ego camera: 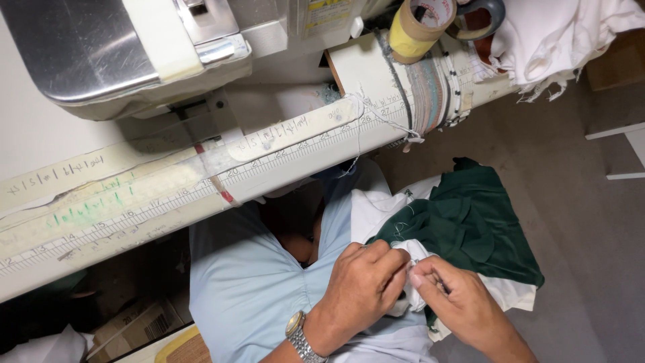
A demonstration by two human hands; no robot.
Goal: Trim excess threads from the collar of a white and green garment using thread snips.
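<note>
The left hand (366,286), a watch (297,334) on its wrist, is curled shut, fingertips pinching a fold of white cloth (411,255); the right hand (455,296) closes on the same fold from the other side — the two hands touching at the pinch. The cloth lies in the person's lap, just below the table (201,195) edge, joined to a green garment (470,222) spread over the right thigh; the lap is clad in pale blue. On the table edge runs a taped ruler (168,191); above it sits a sewing machine (87,54); farther right, two tape rolls (420,27) and a white heap (557,33) — frayed threads hanging.
</note>
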